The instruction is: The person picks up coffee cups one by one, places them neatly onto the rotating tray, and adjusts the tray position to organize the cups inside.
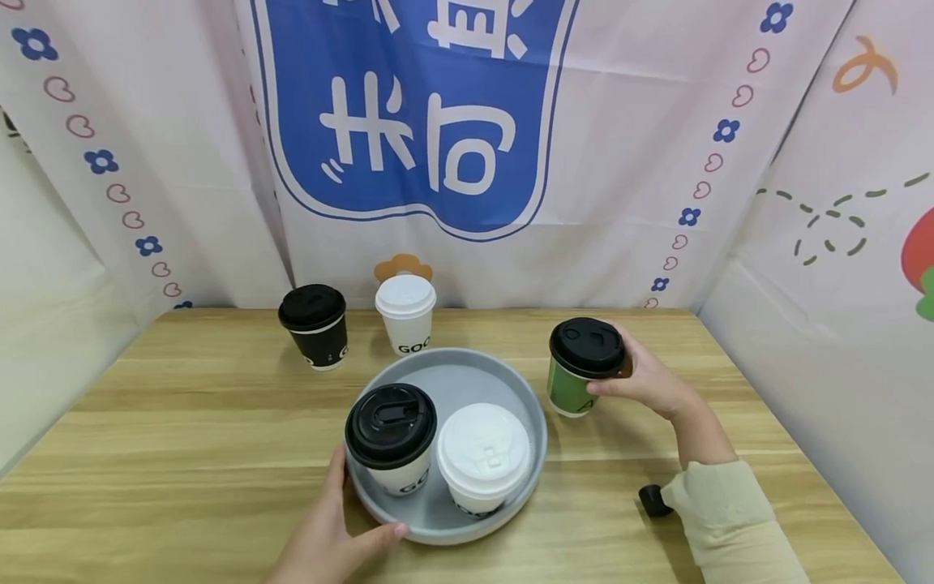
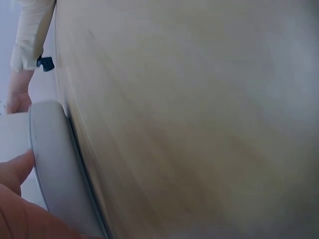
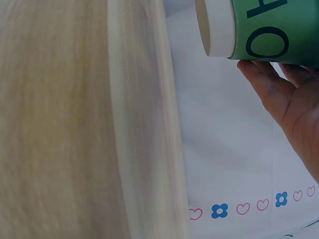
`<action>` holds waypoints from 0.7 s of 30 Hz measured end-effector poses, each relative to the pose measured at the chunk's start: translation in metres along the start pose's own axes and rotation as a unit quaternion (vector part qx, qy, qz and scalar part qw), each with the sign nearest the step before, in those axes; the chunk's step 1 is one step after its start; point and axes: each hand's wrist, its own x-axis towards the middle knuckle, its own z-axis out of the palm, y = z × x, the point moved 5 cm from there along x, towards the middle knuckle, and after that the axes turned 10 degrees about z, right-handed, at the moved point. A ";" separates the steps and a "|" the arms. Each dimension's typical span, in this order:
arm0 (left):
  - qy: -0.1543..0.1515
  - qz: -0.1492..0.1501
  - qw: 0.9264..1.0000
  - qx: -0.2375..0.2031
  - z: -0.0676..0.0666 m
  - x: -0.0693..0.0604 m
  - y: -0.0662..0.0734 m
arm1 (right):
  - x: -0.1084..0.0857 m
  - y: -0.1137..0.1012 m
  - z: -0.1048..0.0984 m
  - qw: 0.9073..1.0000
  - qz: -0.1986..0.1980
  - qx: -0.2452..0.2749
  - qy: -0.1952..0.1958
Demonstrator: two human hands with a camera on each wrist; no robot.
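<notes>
My right hand (image 1: 645,381) grips a green paper cup (image 1: 565,392) with a black lid, to the right of a round grey tray (image 1: 463,375). In the right wrist view, that cup's white base shows apart from the wooden table, with fingers against its side. My left hand (image 1: 328,527) holds the tray's rim at the front left, thumb on the near edge. On the tray stand a white cup with a black lid (image 1: 392,426) and a white cup with a white lid (image 1: 485,454), side by side. Part of the left fingers is hidden behind the tray.
Behind the tray, a black cup (image 1: 314,324) with a black lid and a smaller white cup (image 1: 406,312) with a white lid stand near the table's back edge. A printed cloth (image 1: 620,162) hangs behind the wooden table (image 1: 182,454). Light walls flank both sides.
</notes>
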 end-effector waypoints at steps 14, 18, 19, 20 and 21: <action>-0.012 0.115 0.992 0.047 -0.020 0.014 0.005 | 0.001 0.000 0.000 1.000 0.002 -0.001 -0.002; -0.023 0.130 0.990 0.046 -0.024 0.019 0.004 | 0.001 0.000 0.001 1.000 0.000 -0.003 -0.004; -0.026 0.133 0.990 0.044 -0.025 0.019 0.004 | 0.001 0.000 0.001 1.000 0.000 -0.003 -0.004; -0.028 0.137 0.989 0.045 -0.025 0.020 0.003 | 0.000 0.000 0.001 1.000 0.001 -0.003 -0.005; -0.030 0.141 0.989 0.043 -0.026 0.021 0.003 | -0.001 0.000 0.000 1.000 0.002 -0.003 -0.004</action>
